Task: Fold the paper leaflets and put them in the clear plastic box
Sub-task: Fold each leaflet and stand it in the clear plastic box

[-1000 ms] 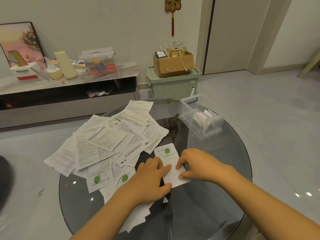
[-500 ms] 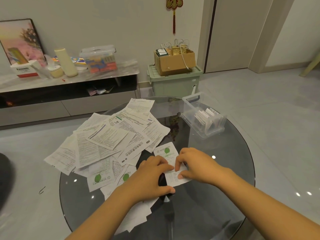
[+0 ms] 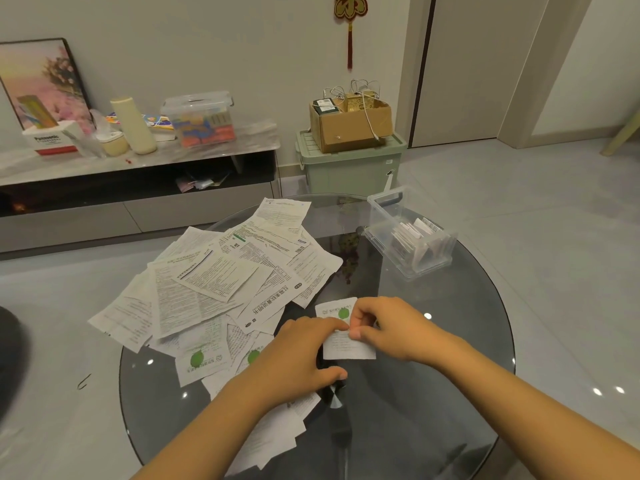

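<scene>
A small white leaflet with a green dot [image 3: 348,346] lies on the round dark glass table [image 3: 433,393], partly folded. My left hand [image 3: 298,355] rests over its left edge, fingers curled against the paper. My right hand [image 3: 384,327] pinches the leaflet's upper right part between thumb and fingers. A loose pile of unfolded leaflets [image 3: 221,282] covers the table's left half. The clear plastic box [image 3: 408,233] stands open at the far right of the table, with several folded leaflets upright inside.
Behind the table stand a low TV cabinet [image 3: 138,188] with a lidded clear container, a bottle and a tissue box, and a green storage bin [image 3: 349,168] topped by a cardboard box. Grey tile floor surrounds the table.
The leaflet's far end has come toward me, leaving it shorter. My right hand lifted from pressing flat to pinching the paper's upper part. My left hand stayed on the left edge.
</scene>
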A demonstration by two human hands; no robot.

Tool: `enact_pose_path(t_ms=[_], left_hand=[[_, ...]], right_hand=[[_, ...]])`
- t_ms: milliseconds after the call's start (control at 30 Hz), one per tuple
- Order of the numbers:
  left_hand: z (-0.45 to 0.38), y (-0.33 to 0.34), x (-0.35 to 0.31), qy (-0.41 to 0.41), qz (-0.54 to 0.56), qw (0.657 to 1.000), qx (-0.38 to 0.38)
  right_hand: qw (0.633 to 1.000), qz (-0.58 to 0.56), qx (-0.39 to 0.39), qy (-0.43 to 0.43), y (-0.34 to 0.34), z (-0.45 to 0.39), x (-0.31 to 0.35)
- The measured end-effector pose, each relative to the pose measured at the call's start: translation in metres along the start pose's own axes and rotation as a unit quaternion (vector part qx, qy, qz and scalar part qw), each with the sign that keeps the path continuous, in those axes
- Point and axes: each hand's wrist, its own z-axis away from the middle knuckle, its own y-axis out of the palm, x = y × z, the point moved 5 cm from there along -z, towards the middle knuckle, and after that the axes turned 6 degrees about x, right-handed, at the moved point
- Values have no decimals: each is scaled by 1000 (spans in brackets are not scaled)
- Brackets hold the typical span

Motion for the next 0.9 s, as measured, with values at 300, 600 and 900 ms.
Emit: enact_pose_path(t_ms=[300,600,900], left_hand=[[3,-3,6,3,85,996,-41],[-7,-5,13,-36,117,985,-122],[-11,-2,20,-91,118,977,-154]], right_hand=[[998,-48,-33,26,1,-4,-4],[997,-75,5,22,-1,-4,-7],[991,70,-84,71,1,-10,-15]])
